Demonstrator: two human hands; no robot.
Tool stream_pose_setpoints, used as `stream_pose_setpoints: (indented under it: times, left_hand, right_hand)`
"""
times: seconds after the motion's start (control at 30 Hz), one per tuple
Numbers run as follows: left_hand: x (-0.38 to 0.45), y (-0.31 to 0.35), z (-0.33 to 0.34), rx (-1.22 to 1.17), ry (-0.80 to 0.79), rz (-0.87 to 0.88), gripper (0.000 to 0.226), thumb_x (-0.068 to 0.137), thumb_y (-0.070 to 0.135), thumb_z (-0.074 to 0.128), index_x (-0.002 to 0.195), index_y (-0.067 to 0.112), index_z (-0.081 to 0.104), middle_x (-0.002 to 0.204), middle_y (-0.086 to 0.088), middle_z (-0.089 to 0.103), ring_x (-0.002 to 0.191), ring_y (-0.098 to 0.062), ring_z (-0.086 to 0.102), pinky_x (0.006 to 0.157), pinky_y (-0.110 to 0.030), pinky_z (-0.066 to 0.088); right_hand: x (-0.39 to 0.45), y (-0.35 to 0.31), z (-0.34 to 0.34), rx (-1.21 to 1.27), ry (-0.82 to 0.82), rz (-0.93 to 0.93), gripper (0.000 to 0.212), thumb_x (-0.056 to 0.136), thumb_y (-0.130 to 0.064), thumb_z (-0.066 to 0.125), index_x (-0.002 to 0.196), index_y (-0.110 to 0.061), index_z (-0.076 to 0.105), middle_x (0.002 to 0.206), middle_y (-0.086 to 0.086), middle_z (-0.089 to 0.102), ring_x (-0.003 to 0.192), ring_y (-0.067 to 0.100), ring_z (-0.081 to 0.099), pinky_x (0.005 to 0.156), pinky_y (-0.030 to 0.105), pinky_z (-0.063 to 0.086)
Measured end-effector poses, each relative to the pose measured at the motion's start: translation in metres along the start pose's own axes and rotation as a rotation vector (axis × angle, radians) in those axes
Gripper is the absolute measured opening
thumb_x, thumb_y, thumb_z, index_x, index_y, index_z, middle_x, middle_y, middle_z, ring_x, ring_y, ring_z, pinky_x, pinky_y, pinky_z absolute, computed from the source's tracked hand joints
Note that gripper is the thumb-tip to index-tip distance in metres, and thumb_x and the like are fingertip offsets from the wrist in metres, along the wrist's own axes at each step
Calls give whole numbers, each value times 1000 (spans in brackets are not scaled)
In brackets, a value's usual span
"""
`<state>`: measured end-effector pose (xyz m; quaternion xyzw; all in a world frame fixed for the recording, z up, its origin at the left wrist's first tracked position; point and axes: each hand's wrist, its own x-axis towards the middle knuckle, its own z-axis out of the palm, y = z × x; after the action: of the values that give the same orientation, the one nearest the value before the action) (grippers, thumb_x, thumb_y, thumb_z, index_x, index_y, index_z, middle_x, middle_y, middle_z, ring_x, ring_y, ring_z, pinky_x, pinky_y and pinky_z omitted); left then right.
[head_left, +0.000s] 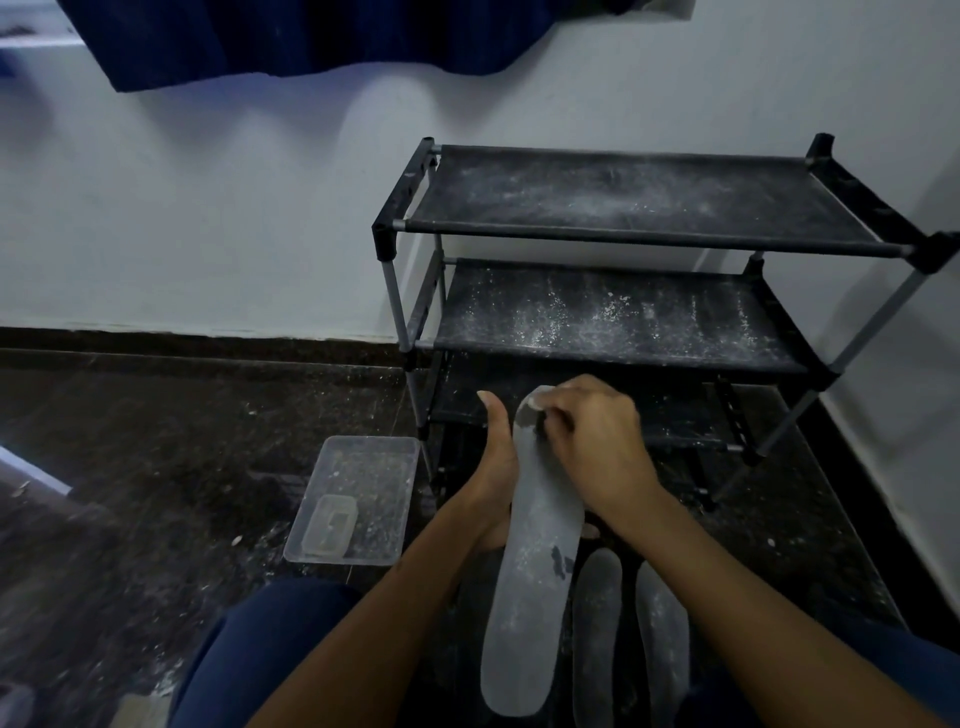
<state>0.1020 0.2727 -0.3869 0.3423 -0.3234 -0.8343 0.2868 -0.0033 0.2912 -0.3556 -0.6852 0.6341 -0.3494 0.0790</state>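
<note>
A long grey insole (524, 587), dusted with white powder and showing dark patches, stands tilted between my hands. My left hand (496, 467) holds it from the left side, thumb pointing up, fingers hidden behind it. My right hand (592, 441) rests on its far tip, fingers curled over the edge where a dark patch shows. Two more powdery insoles (597, 623) (662, 634) lie on the floor below, to the right.
A black three-tier shoe rack (649, 239), dusted white, stands against the wall right ahead. A clear plastic tray (395, 499) with a small clear box (330, 525) inside sits on the dark floor to the left. My knees in blue trousers (260, 649) frame the bottom.
</note>
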Motion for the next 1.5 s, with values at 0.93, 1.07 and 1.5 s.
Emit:
stream_pose_setpoints:
  times: [0.93, 1.07, 1.5]
  left_hand:
    - [-4, 1, 3, 77, -45, -31, 102, 62, 86, 5, 118, 21, 60, 117, -14, 65, 114, -32, 58, 91, -49, 48]
    - [2, 0, -4, 60, 53, 88, 87, 76, 78, 27, 124, 12, 58, 119, -14, 65, 115, -24, 60, 100, -38, 46]
    - [6, -1, -12, 241, 56, 79, 32, 98, 7, 40, 126, 7, 55, 104, -11, 66, 95, -20, 63, 80, -29, 51]
  right_hand:
    - [2, 5, -1, -52, -5, -68, 19, 84, 2, 59, 96, -4, 72, 97, 8, 64, 93, 20, 60, 81, 24, 50]
    - [-8, -7, 3, 118, -69, -101, 18, 80, 4, 61, 84, -8, 73, 88, 4, 66, 82, 10, 60, 78, 13, 47]
    - [3, 10, -1, 149, 99, 38, 22, 81, 4, 61, 95, -8, 73, 93, 4, 66, 82, 5, 58, 77, -2, 39]
